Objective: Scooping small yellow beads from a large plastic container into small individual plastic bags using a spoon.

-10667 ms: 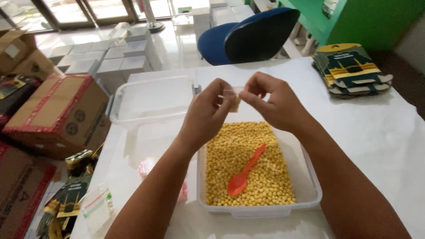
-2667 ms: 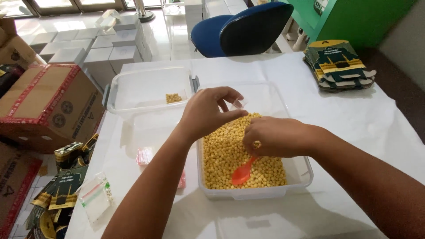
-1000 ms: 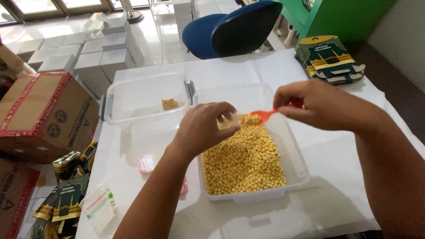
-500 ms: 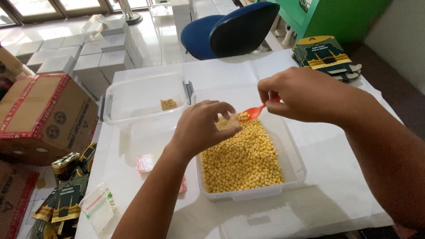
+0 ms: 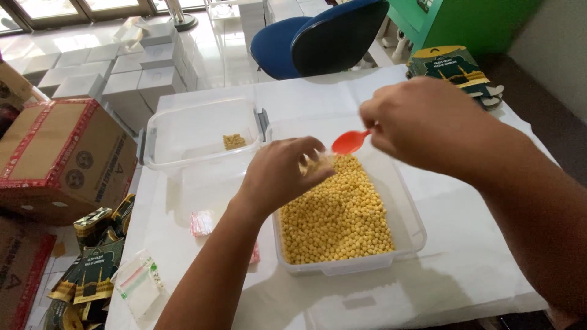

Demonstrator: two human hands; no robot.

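The small clear bag (image 5: 313,164) is at the back end of the clear tub (image 5: 408,208), just over the yellow beans (image 5: 336,214). The left hand (image 5: 282,174) pinches it, fingers narrow on the bag mouth; the bag is mostly hidden, so how open it is I cannot tell. The red spoon (image 5: 350,142) hovers just beside it, w/ the right hand (image 5: 422,125) closed on its handle. If the spoon tips off-centre, beans could miss the mouth and drop back, or roll onto the white table (image 5: 465,269). Left of this tub stands a 2nd clear tub (image 5: 202,131) w/ one filled bag (image 5: 233,141). Further out: a cardboard box (image 5: 58,153), a blue chair (image 5: 318,40), green packs (image 5: 455,66).
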